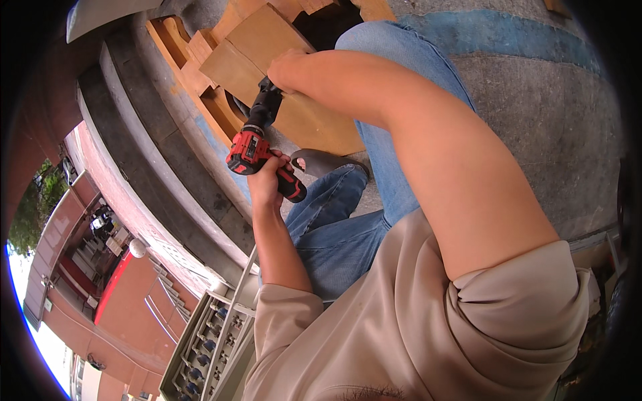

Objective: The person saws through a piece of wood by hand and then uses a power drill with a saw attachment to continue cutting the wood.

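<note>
Left hand (267,175) clenched round the red-and-black cordless drill (257,144) at centre left, nose driving into the wooden frame (267,47) up top, right hand (284,67) pressed on the board, grip unclear — best kept square, pressure steady.

The drill (257,150) was bright red over its body with black along the nose and the grip, and small pale marks showed on the red. The wooden boards (267,50) were a plain light tan, a shade more orange toward their far edge. The jeans (394,167) were mid blue, faded paler at the knee. The shirt (414,321) was an even beige with no pattern. The floor (548,134) was speckled grey, crossed near its far edge by a worn blue painted band (508,33). The shoe (328,160) was dull grey.
</note>
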`<state>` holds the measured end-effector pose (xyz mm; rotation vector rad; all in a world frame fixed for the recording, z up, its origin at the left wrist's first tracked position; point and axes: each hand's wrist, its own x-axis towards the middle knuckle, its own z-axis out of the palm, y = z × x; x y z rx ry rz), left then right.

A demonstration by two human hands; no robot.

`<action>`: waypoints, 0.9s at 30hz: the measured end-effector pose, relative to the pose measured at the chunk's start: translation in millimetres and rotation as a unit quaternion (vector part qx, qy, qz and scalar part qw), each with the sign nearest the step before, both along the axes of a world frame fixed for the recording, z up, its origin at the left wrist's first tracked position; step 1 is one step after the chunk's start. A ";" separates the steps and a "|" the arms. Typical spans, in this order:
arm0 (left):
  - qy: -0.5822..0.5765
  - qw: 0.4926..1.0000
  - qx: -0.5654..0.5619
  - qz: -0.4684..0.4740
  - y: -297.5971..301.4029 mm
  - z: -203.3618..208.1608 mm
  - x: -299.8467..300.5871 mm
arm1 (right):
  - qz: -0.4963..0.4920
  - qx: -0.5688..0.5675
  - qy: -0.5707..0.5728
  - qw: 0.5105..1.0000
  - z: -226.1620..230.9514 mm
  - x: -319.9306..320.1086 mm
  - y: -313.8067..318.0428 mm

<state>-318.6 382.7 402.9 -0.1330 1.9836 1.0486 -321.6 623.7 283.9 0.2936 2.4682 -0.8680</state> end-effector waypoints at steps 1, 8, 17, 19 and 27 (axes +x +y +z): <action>-0.002 1.000 0.003 0.004 0.4 0.2 0.5 | 0.002 -0.001 -0.002 1.000 -0.4 -1.0 -0.4; -0.009 0.998 0.048 0.050 -0.2 -10.6 20.5 | -0.026 -0.018 -0.034 0.999 1.2 1.4 -4.3; -0.007 0.997 0.060 0.046 -8.4 -17.9 21.4 | -0.015 -0.015 -0.036 0.999 10.0 7.5 -1.8; -0.012 0.997 0.063 0.049 -9.8 -18.3 21.1 | -0.020 -0.022 -0.038 0.999 12.2 8.7 -0.8; -0.009 0.997 0.055 0.058 -3.2 -11.8 24.4 | -0.018 -0.005 -0.049 0.999 10.9 8.0 -4.6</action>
